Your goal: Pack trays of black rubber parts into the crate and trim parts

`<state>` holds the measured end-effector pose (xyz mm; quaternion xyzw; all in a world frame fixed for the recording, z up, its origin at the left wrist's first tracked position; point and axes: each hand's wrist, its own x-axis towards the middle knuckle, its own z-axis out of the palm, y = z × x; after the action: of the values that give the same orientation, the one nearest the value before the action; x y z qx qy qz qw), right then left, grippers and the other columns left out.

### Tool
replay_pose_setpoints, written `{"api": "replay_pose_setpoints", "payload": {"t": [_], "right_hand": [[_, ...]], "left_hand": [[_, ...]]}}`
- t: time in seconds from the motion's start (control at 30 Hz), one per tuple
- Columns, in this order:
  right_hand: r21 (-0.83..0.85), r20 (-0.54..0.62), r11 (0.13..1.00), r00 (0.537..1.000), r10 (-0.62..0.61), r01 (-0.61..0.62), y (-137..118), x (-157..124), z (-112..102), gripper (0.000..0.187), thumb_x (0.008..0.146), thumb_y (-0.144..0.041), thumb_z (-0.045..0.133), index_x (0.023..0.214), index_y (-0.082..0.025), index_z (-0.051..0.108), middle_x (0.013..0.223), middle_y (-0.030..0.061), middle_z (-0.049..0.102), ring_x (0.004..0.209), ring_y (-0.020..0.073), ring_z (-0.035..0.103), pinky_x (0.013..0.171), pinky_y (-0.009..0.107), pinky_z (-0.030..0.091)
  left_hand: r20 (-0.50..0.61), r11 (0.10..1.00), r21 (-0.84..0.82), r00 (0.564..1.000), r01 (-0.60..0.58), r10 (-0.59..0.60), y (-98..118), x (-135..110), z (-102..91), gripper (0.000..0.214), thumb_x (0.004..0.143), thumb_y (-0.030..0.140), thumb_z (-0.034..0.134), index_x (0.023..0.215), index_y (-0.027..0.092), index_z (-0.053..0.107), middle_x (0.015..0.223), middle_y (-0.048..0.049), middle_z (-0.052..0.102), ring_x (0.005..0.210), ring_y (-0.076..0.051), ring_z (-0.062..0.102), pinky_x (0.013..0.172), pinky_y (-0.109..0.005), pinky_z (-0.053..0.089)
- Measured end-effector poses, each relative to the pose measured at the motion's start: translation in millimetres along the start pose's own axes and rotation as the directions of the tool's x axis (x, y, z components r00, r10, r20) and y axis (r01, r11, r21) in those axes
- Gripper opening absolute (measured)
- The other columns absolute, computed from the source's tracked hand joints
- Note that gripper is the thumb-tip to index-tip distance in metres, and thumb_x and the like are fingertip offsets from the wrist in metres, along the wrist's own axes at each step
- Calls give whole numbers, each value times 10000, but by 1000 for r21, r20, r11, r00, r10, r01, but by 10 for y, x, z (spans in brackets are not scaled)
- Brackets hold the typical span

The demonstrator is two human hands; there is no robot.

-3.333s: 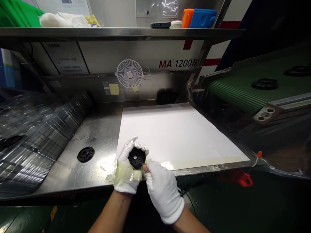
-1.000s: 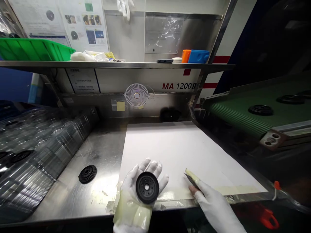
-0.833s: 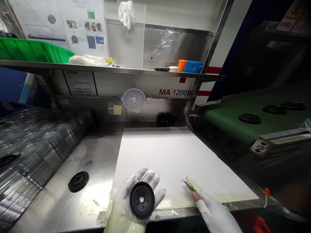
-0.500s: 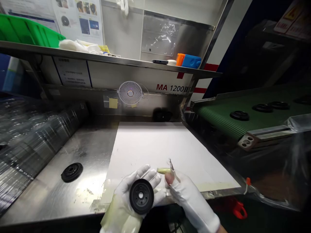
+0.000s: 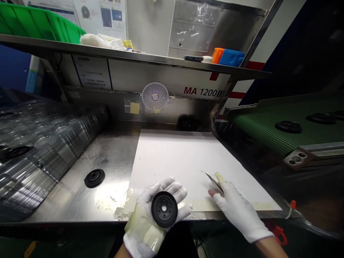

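My left hand (image 5: pixel 158 215), in a white glove with a yellowish coated palm, is turned palm up with its fingers spread. On it rests a round black wheel-like part (image 5: pixel 164 209) with a raised rim, a ring of small holes and a bright centre hole. To the right, over the white sheet (image 5: pixel 174 154), my gloved right hand (image 5: pixel 233 204) is closed on a slim pointed metal tool (image 5: pixel 214 182). The tool's tip points up and left, apart from the black part. Yellow covers the index fingertip, and the thumb tip is bare.
Another black round part (image 5: pixel 94 178) lies on the metal table at left, beside stacked clear plastic trays (image 5: pixel 53 150). More black parts sit on the green conveyor (image 5: pixel 263 132) at right. A small fan (image 5: pixel 155 96) is at the back, under a shelf (image 5: pixel 161 59).
My right hand has moved right, away from my left hand, and the tool now tilts left. The black part stays on my left palm. The whole view has shifted.
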<state>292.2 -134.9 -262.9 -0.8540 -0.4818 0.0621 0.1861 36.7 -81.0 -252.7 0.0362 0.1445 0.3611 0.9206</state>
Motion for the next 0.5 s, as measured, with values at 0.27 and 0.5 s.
{"api": "replay_pose_setpoints", "payload": {"t": [0.27,0.5], "right_hand": [[277,-256,942,959,-119,190,27,28,86,449,883,-403,423,1271,-219,554,1286,71,604,1213,241,531,1097,441,381],[197,-284,878,883,-374,435,-219,90,280,338,868,-361,527,1172,-275,648,1154,62,683,1052,238,618,982,435,486]], "left_hand": [[-12,999,-30,1000,-13,13,53,-19,30,340,879,303,581,1164,118,581,1231,-146,626,1231,-347,517,1038,-578,401],[-44,999,-12,998,-52,51,106,-9,56,400,873,277,570,1240,123,541,1280,-164,597,1234,-335,517,1027,-576,416]]}}
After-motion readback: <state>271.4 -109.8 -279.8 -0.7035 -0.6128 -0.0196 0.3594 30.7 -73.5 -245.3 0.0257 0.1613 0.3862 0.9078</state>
